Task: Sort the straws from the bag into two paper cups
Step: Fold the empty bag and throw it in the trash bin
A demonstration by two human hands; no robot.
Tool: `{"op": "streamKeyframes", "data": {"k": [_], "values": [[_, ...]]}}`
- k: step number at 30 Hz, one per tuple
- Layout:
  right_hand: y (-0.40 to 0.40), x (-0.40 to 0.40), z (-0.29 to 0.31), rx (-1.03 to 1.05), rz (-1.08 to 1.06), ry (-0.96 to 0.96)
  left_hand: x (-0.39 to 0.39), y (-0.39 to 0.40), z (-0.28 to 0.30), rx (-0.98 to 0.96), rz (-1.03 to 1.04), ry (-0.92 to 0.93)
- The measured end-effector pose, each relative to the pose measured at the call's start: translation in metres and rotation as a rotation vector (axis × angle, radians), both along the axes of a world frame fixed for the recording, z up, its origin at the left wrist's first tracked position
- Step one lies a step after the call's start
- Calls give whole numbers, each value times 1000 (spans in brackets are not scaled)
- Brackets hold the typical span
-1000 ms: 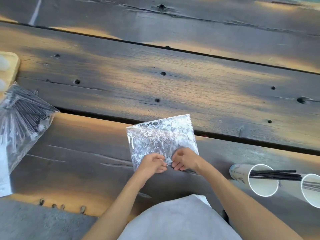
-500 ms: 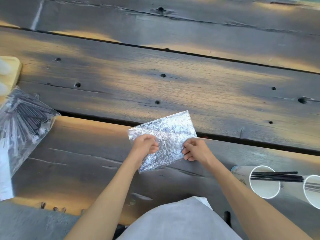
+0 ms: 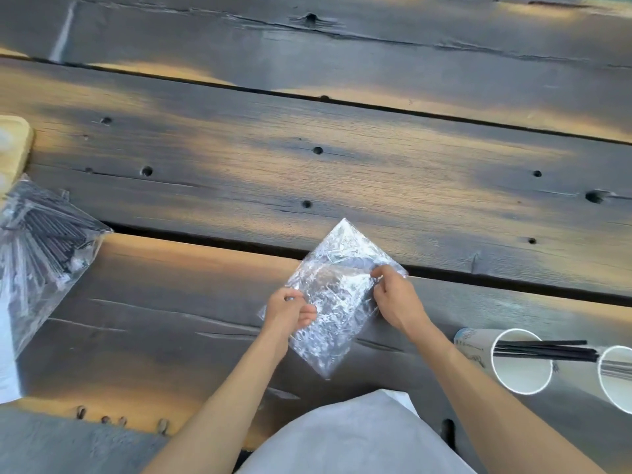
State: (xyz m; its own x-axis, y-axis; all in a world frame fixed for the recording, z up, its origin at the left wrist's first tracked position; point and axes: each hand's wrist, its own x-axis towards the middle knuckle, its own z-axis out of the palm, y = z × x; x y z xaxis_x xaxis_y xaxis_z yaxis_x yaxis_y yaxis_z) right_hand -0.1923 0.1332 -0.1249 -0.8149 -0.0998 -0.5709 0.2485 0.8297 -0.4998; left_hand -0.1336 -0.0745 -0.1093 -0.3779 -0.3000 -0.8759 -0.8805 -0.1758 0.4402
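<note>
A crinkled clear plastic bag [image 3: 337, 295], seemingly empty, lies tilted like a diamond on the wooden table [image 3: 342, 172]. My left hand [image 3: 287, 311] pinches its left edge and my right hand [image 3: 393, 297] pinches its right side. Two white paper cups stand at the lower right: one cup [image 3: 519, 362] holds several black straws [image 3: 543, 350] that lean to the right, and the other cup [image 3: 619, 378] is cut off by the frame edge, with pale straws inside. A second clear bag [image 3: 37, 254] full of dark straws lies at the far left.
A light wooden board [image 3: 17, 145] sits at the left edge above the straw bag. A white sheet [image 3: 7, 364] lies under that bag. My pale clothing [image 3: 352, 439] fills the bottom centre. Gaps run between the table planks.
The bag has turned from lying square to standing on a corner. Both hands moved up its sides, the right hand farther up and to the right.
</note>
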Motion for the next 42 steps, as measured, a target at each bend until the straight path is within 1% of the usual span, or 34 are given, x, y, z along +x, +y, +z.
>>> {"op": "streamKeyframes", "data": {"k": [3,6,8,10,12,13,14,16,18,20,23,28,30,35,39,42], "values": [[-1,0,-1,71,37,128,20,12,2,62,-45,-101],[0,-1,4,-34,-2,177,29,20,7,159,-140,-191],[4,0,8,-79,-80,199,25,20,10,142,-238,-172],[10,2,8,-65,-207,237,15,14,11,24,-286,-68],[16,4,6,-78,-401,178,2,3,10,-201,-320,55],[18,5,5,-142,-523,96,-4,-2,10,-303,-325,96],[18,5,6,-221,-647,-6,-9,-7,9,-372,-333,124],[18,7,10,-331,-816,-197,-18,-13,5,-422,-383,148],[16,12,11,-338,-805,-257,-25,-15,0,-431,-481,115],[16,15,10,-347,-782,-265,-31,-14,-3,-445,-568,94],[16,16,10,-366,-774,-290,-38,-11,-1,-378,-595,54],[18,12,10,-387,-767,-310,-44,-15,3,-129,-495,-21],[19,11,11,-396,-763,-311,-44,-19,3,-82,-475,-37],[22,10,11,-436,-732,-343,-41,-23,-1,18,-513,-64],[25,10,11,-441,-704,-353,-42,-26,-3,141,-504,-115],[25,10,11,-431,-671,-344,-45,-30,-3,195,-553,-158]]}}
